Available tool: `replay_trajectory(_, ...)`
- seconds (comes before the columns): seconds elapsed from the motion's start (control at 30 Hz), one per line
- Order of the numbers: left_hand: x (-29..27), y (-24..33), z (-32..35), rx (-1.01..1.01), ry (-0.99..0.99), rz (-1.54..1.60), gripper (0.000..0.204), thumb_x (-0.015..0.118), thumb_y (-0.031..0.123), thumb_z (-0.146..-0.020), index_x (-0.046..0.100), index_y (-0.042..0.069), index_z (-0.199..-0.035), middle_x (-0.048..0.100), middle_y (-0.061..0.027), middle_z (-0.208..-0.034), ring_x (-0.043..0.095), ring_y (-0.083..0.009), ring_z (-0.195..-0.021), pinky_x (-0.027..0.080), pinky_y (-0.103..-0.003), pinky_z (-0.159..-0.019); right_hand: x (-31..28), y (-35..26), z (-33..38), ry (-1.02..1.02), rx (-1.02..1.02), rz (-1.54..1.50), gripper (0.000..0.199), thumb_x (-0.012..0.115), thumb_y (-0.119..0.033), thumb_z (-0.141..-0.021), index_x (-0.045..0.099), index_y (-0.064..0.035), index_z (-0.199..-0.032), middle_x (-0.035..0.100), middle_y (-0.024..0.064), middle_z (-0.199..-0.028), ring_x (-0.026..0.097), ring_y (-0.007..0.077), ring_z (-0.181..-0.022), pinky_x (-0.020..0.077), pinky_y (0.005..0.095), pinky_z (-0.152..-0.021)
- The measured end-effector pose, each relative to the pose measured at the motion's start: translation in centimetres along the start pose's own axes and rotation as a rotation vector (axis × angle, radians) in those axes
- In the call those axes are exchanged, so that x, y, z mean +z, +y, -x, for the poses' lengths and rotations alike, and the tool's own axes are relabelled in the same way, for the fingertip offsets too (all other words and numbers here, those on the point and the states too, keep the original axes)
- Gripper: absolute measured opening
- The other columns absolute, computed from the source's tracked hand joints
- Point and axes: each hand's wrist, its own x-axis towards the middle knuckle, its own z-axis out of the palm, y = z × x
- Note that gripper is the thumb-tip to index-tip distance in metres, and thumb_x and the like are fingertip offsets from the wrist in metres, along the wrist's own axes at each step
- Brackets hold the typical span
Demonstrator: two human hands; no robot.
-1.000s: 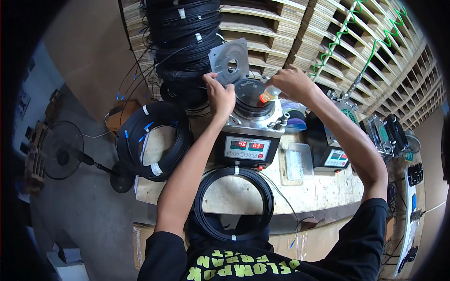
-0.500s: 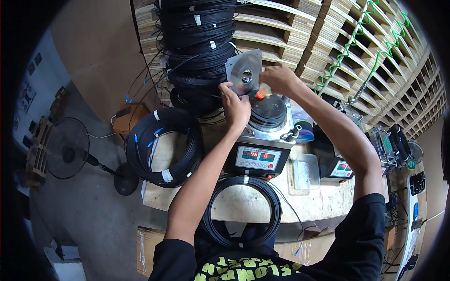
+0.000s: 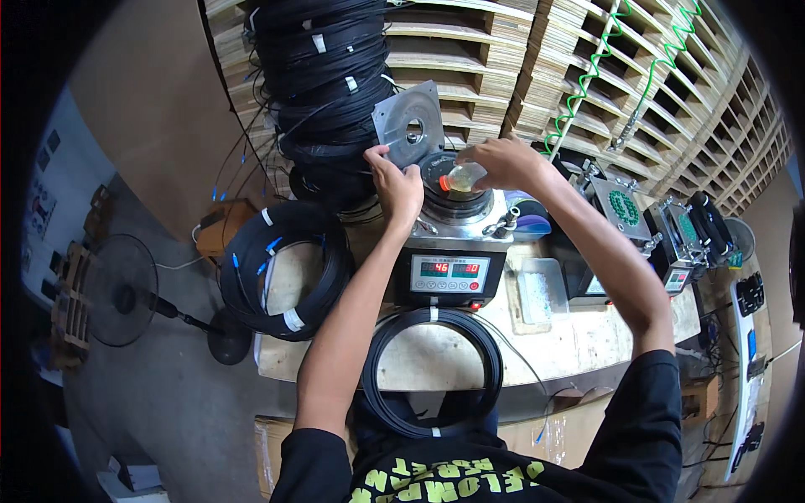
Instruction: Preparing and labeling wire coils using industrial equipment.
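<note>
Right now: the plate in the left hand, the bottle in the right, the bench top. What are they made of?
Plate: looks like bare metal, matte grey, flat, with a centre hole.
Bottle: probably clear plastic, see-through with yellowish liquid and an orange-red cap.
Bench top: seems plywood or raw board, pale, unpainted, scuffed.

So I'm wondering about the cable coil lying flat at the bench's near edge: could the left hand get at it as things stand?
Probably yes. The left hand is up at the grey plate, but the coil lies bare just beside that forearm, with nothing on top of it.
</note>
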Motion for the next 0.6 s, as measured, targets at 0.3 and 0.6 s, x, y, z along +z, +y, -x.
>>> replay_trajectory(0.3,0.3,-0.1,0.1,-0.015,-0.015,-0.018,0.05,0.06,-0.002,-0.076,0.037,0.0,-0.12,0.052,-0.0291,-0.115,0.056,-0.0481,-0.11,0.041,-0.049,-0.1,12.2,4.9,8.5,0.653,0.164,-1.137,0.062,0.083,-0.018,-0.083,0.051,-0.0072,-0.135,0.063,0.0109,-0.126,0.061,0.0226,-0.117,0.048,0.0376,-0.101)
replay_trajectory(0.6,0.2,-0.3,-0.2,-0.032,-0.069,-0.103,0.054,0.067,0.003,-0.078,0.037,-0.001,-0.123,0.05,-0.028,-0.122,0.054,-0.0472,-0.118,0.04,-0.048,-0.103,26.9,2.3,13.2,0.599,0.497,-1.02,0.066,0.088,-0.02,-0.071,0.058,-0.0077,-0.128,0.07,0.0119,-0.115,0.063,0.0284,-0.109,0.0493,0.0412,-0.093)
